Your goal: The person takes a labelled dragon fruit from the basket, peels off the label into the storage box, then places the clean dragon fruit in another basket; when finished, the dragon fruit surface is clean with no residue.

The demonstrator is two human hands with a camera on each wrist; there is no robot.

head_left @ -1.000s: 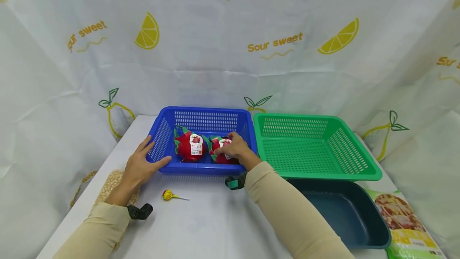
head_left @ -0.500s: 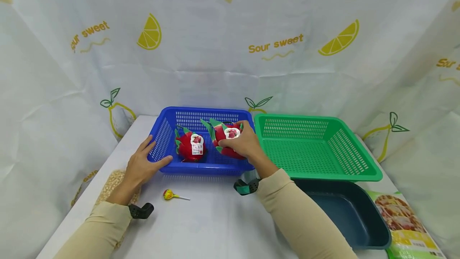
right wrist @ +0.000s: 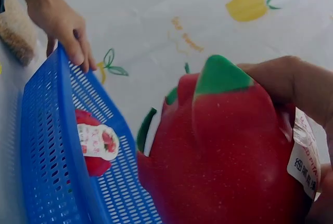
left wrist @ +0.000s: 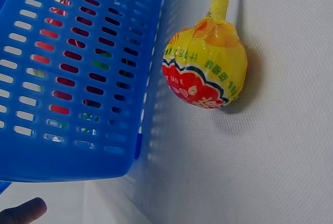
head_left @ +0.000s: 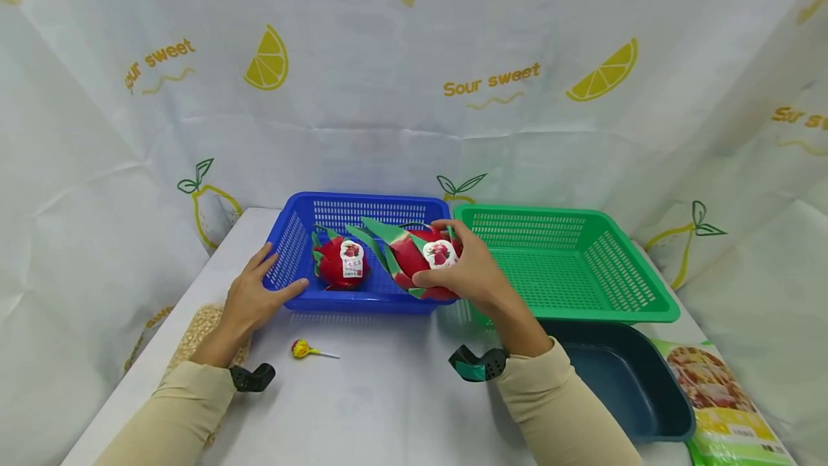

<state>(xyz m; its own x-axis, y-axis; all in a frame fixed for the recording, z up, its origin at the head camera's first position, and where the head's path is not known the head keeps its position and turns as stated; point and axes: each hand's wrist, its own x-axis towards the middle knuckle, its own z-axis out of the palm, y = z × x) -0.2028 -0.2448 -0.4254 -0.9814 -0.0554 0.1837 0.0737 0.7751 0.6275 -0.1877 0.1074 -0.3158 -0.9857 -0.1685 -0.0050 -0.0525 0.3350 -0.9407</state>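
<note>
My right hand (head_left: 471,269) grips a red dragon fruit (head_left: 414,256) with green leaf tips and a white label. It is raised over the right front rim of the blue basket (head_left: 362,300). In the right wrist view this dragon fruit (right wrist: 223,151) fills the middle, thumb and fingers at its side. A second dragon fruit (head_left: 336,265), also labelled, lies inside the basket. My left hand (head_left: 252,300) holds the basket's left front corner; in the right wrist view the left hand (right wrist: 60,21) has fingers hooked over the rim.
A green basket (head_left: 569,319) stands right of the blue one. In front of it sits a dark teal tub (head_left: 621,380), beside a printed food packet (head_left: 724,401). A yellow-red lollipop (head_left: 301,349) lies near the front. A bag of pale grains (head_left: 200,329) lies under the left forearm.
My right hand has lifted the dragon fruit from inside the blue basket and brought it up, right and nearer, over the rim. The left hand has stayed at the corner.
</note>
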